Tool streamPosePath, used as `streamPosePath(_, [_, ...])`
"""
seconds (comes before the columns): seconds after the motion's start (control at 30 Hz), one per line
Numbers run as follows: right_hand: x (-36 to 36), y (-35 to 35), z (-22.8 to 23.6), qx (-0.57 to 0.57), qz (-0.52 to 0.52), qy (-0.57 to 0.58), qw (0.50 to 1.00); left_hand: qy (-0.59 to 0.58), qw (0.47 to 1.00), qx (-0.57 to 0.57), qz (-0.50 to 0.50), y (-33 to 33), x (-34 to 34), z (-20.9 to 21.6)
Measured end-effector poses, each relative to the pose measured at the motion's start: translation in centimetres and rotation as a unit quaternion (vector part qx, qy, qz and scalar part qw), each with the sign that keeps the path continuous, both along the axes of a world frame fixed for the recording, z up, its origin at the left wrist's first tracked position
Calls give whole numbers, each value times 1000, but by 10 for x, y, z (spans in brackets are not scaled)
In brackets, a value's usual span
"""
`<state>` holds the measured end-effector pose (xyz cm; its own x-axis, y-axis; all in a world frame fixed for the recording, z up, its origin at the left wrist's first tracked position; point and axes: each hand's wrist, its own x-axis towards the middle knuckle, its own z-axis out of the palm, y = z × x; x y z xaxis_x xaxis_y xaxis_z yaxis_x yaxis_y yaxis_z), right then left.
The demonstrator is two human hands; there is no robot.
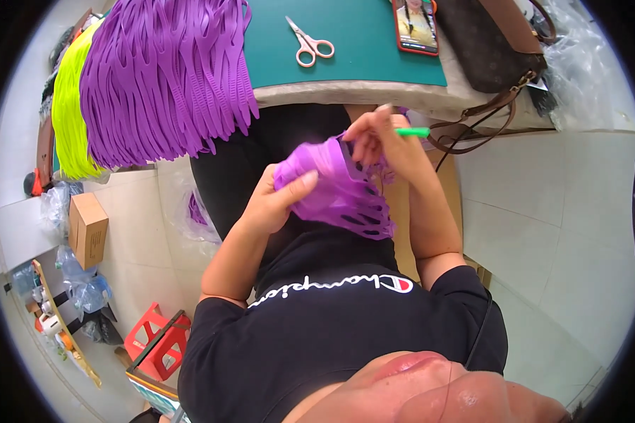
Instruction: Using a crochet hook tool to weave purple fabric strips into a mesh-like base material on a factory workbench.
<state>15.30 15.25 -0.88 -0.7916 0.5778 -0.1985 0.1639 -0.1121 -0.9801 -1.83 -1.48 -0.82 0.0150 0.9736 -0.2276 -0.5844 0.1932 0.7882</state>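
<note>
A soft, rubbery purple sheet with rows of long slots is held up above my lap, just off the table's near edge. My left hand grips its left side, with the thumb pressed on top. At its upper right corner, my right hand is closed round a slim tool with a bright green handle. The handle sticks out to the right, while the tool's working end is hidden and the fingers are slightly blurred. Whether the right fingertips also pinch the purple sheet, I cannot tell.
Similar purple slotted strips drape over the table's left, beside yellow-green ones. On the green mat lie small scissors and a red-cased phone. A brown handbag rests at right; a cardboard box and red stool stand left.
</note>
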Motion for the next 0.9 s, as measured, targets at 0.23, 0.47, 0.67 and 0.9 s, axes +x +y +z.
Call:
streamPosePath(0.23, [10,4,-23,-152,-151,184,959,-262,960,-35,91,9,-3,-3])
streamPosePath(0.47, [4,-17,-23,-190,-142,242,941,-266,962,-62,27,16,-7,-7])
streamPosePath(0.67, [-18,-38,-13,-124,-125,275,945,-199,963,-176,49,27,0,-3])
streamPosePath(0.9, [-28,-42,-7,-5,-192,213,958,-46,972,-89,212,35,12,6])
